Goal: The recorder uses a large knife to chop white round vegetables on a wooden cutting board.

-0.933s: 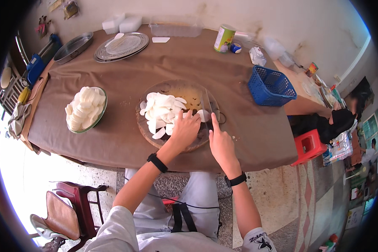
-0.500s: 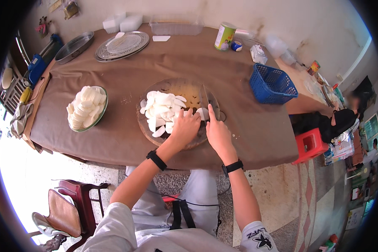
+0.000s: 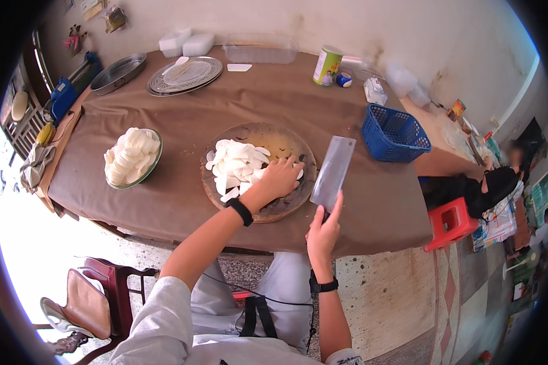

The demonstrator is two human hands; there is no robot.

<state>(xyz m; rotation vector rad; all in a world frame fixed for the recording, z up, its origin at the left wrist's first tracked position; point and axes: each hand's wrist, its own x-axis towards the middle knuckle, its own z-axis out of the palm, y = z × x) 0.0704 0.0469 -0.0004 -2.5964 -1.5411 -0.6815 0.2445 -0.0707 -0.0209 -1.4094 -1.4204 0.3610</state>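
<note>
Head-worn fisheye view; facing downward, near above table, wall beyond

Food-preparation room, domestic in look; whether home or small eatery, undetermined. Shown by: brown-clothed table with round chopping board, cleaver, bowl of white slices, metal trays, blue plastic basket. Seating: dark wooden chair, red plastic stool

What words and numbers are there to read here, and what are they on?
I don't copy out writing, but here's where marks show:
Green-and-white can: print too small to read.
White packet: marks too blurred to read.
Right sleeve: dark marks, cut off by the picture's edge.
</note>
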